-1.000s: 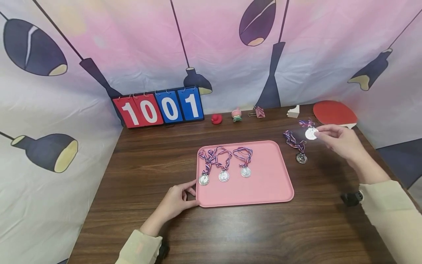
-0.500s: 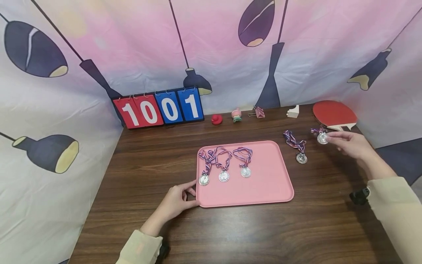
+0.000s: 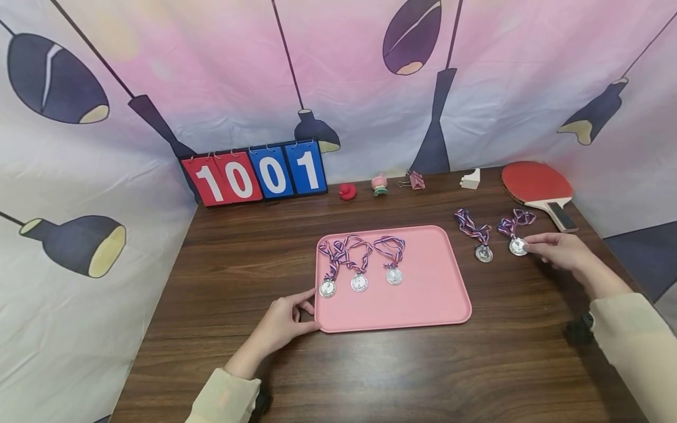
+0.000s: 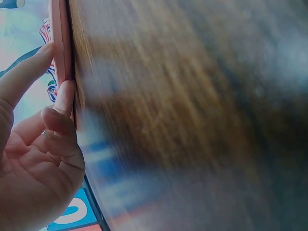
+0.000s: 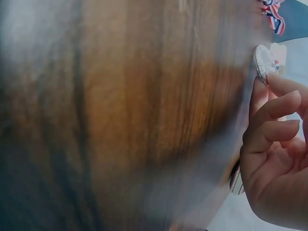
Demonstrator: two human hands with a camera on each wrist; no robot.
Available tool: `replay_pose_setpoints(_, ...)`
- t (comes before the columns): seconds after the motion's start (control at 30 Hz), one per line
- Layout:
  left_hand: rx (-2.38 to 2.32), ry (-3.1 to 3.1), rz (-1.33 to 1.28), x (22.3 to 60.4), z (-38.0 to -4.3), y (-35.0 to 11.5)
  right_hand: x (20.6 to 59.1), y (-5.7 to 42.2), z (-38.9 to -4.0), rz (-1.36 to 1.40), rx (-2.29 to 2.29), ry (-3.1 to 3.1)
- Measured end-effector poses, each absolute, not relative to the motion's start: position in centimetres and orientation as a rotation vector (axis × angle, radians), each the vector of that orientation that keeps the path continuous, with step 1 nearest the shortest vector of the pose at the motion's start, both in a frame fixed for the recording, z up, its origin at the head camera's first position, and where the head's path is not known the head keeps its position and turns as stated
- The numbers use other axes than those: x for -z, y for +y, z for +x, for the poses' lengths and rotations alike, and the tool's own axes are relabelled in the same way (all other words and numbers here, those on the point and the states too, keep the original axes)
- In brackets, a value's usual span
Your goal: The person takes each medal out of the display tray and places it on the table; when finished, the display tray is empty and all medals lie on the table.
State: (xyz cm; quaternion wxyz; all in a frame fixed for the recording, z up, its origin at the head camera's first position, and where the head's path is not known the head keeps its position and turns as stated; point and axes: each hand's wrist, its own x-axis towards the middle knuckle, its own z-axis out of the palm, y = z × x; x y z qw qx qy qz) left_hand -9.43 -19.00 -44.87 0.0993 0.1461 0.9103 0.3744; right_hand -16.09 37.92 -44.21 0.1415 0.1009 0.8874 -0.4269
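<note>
My right hand point(image 3: 563, 252) pinches the rim of a silver medal point(image 3: 518, 246) between thumb and fingertips. The medal stands a little tilted at the table, its striped ribbon point(image 3: 515, 220) lying behind it. In the right wrist view the medal's disc point(image 5: 264, 62) shows nearly edge-on at the fingertips. Just left of it lies another medal point(image 3: 483, 253) with its ribbon stretched back. My left hand point(image 3: 280, 320) holds the left front corner of a pink tray point(image 3: 423, 299) with thumb and fingers. In the left wrist view those fingers point(image 4: 36, 72) meet the tray's side. Three medals point(image 3: 359, 282) lie in the tray.
A red table tennis bat point(image 3: 536, 182) lies behind the right hand. Along the back edge stand a flip scoreboard point(image 3: 254, 174), a red duck point(image 3: 347, 191), a small pink-and-green figure point(image 3: 379, 184), a pink binder clip point(image 3: 416, 180) and a white block point(image 3: 470, 178). A printed cloth hangs behind.
The right hand has moved its medal right and toward the front, lowering it beside the other loose medal, and its ribbon now lies on the table. The left hand and tray stay put.
</note>
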Motion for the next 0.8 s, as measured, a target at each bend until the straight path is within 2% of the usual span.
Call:
replay_pose_setpoints(0.23, -1.103, 2.696, 0.436, 44.9, -9.4, -19.0, 44.3, 37.6, -16.1, 0.283, 1.076, 2.668)
replay_pose_setpoints(0.53, -1.104, 2.692, 0.436, 44.8, -9.6, -18.9, 44.4, 37.4, -16.1, 0.294, 1.086, 2.697)
replay_pose_setpoints(0.8, -1.092, 2.695, 0.424, 44.7, -9.5, -18.9, 43.5, 34.1, -15.9, 0.068, 1.046, 2.982)
